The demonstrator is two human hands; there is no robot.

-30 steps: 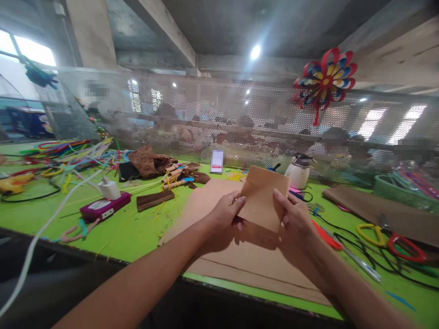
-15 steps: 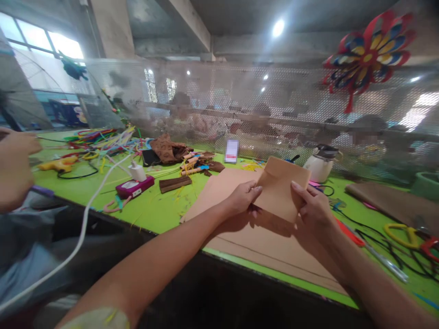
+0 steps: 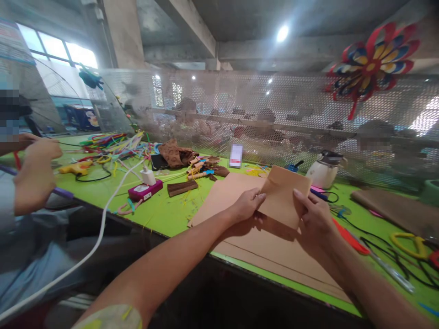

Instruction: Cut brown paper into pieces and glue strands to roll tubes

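Note:
A tan rectangular piece [image 3: 281,194], looking like leather or stiff card, is held up in front of me between both hands. My left hand [image 3: 247,205] pinches its left edge, thumb on the near face. On the right edge, my right hand [image 3: 313,208] grips it the same way, with the other fingers behind and partly hidden. Below lies a larger tan sheet [image 3: 226,189] spread on the green table, and the held piece casts a shadow on it. Close to my right forearm lies a red-handled tool [image 3: 350,235].
Left of the sheet are a purple power block [image 3: 146,189] with a white cable [image 3: 103,224], a brown strip [image 3: 182,188] and a yellow glue gun [image 3: 77,168]. A jug [image 3: 325,169] and yellow-handled scissors [image 3: 408,244] stand right. A co-worker's hand [image 3: 39,169] shows at far left.
The view has shifted slightly, so most things sit a little lower and further right. Both hands keep hold of the tan piece. The co-worker at left shows more.

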